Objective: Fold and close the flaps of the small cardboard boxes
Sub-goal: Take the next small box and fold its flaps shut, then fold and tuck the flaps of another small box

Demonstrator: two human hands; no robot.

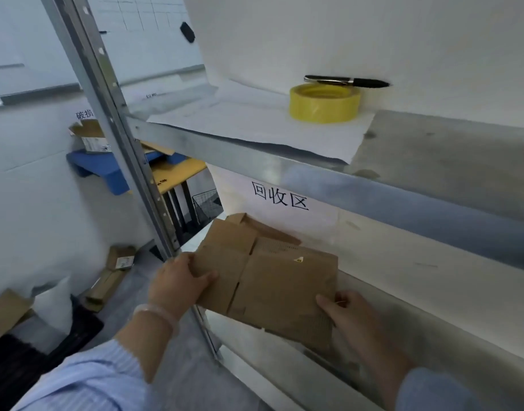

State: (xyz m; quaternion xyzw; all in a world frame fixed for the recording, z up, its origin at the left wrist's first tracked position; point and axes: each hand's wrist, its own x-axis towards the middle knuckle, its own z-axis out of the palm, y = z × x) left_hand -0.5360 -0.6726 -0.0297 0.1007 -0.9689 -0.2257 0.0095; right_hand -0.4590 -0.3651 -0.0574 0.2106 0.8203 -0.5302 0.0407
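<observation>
head view, metal rack.

- flattened cardboard box [284, 286]: brown, collapsed flat, tilted, held at the front edge of the lower shelf [432, 292]. flaps stick out at its far end, unfolded. small yellow label [298, 259] near its top edge. nothing visible inside; whether more than one flat piece is stacked, cannot tell.
- left hand [180, 280]: grips the box's left edge, thumb on top, fingers curled under. clear band at the wrist, light blue sleeve [86, 378].
- right hand [352, 315]: holds the box's near right corner, thumb pressed on top, fingers underneath and hidden.
- sign [280, 197]: white, black characters "回收区", on the back panel just behind the box.
- upper shelf [284, 161]: white paper sheet [240, 126]; on it a yellow tape roll [324, 105] lying flat, hollow core bare. black pen [346, 81] just behind the roll.
- left of the rack upright [121, 129]: blue platform [97, 167] carrying an open cardboard box [90, 137], flaps up, contents not visible.
- wire basket [207, 203] beyond a yellow table [177, 173]; contents cannot tell.
- floor: more small boxes [115, 271] lying loose.
</observation>
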